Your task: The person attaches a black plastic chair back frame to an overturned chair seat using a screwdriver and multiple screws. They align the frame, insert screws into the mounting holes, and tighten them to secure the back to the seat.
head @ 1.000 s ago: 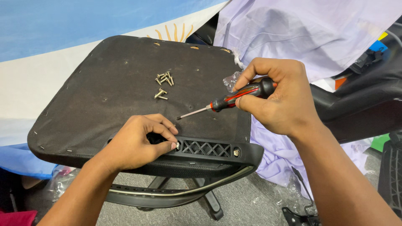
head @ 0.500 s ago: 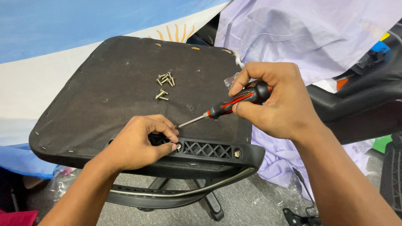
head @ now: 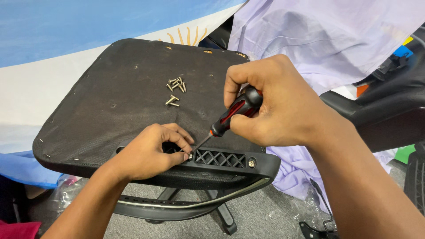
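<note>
my right hand (head: 283, 106) grips the red-and-black screwdriver (head: 234, 113), tip on a screw (head: 190, 156) my left hand (head: 148, 152) pinches at the bracket (head: 220, 158) on the seat underside (head: 119, 93). one far screw (head: 252, 163) sits in; spare screws (head: 175, 88) wait.

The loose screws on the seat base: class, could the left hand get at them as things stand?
Probably yes. The loose screws lie bare on the seat base, nothing over them, but the left hand is pinching a screw at the bracket and would have to let go.
</note>
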